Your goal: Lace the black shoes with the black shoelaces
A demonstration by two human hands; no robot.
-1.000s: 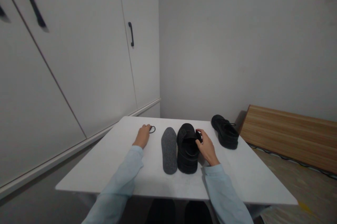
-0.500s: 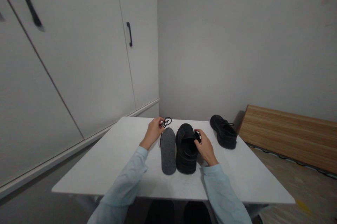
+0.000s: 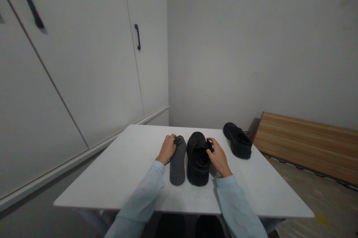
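White cabinet doors (image 3: pixel 84 51) with black handles (image 3: pixel 138 37) rise well to the left of the near shoe (image 3: pixel 197 173) and beyond it. The white desk (image 3: pixel 120 171) stretches out on both sides of this shoe and carries it. Left of the near shoe, past the insole beside it, the left hand (image 3: pixel 167 148) comes in from a pale blue sleeve (image 3: pixel 142 197); its fingertips are drawn together on a black lace (image 3: pixel 179 140), which lies bunched over the insole's far end. The grey insole (image 3: pixel 177 169) lies flat, just beside the near shoe on its left and roughly parallel to it. The near shoe, black, sits upright with its heel toward the person and its toe pointing away. At its right side the right hand (image 3: pixel 217 156) has thumb and fingers clamped on the edge of the opening. Farther right of the near shoe and a little beyond it, the second black shoe (image 3: pixel 237 142) stands upright, laced, turned at an angle. Well to the right, past that shoe, leans a wood-grain panel (image 3: pixel 307 145).
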